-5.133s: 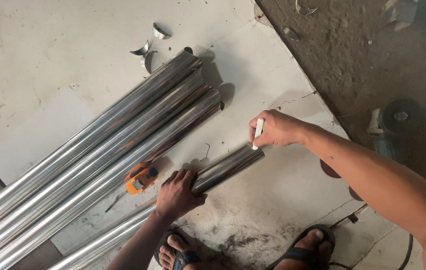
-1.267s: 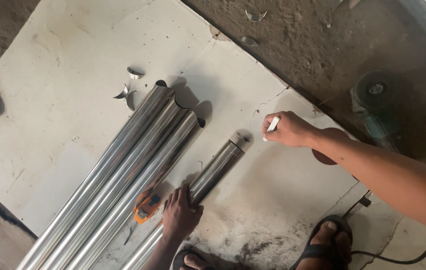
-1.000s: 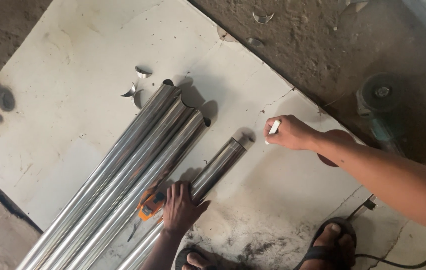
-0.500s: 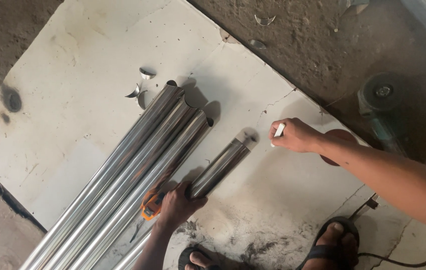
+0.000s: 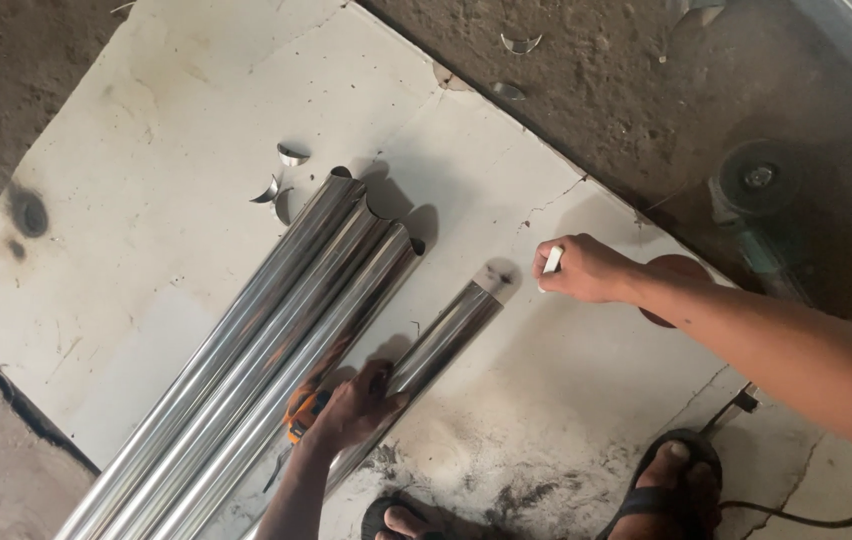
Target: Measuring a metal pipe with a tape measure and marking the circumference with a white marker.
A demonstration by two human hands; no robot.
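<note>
My left hand (image 5: 354, 408) grips a single shiny steel tube (image 5: 441, 338) that lies apart on the white board (image 5: 146, 180). The tube's far end points toward my right hand (image 5: 591, 268), which pinches a small white piece of chalk (image 5: 552, 260) just to the right of that end, not touching it. An orange tape measure (image 5: 301, 414) sits partly under my left hand. Three longer steel tubes (image 5: 286, 330) with notched ends lie side by side to the left.
An angle grinder (image 5: 758, 215) rests on the dirt floor at the right, its cable (image 5: 816, 520) trailing by my sandalled foot (image 5: 668, 490). Small curved metal offcuts (image 5: 281, 172) lie near the tube ends, more offcuts (image 5: 519, 42) on the ground beyond the board.
The single tube slid up and to the right under my left hand. My right hand drew back from the tube's end and now hovers beside it with the chalk.
</note>
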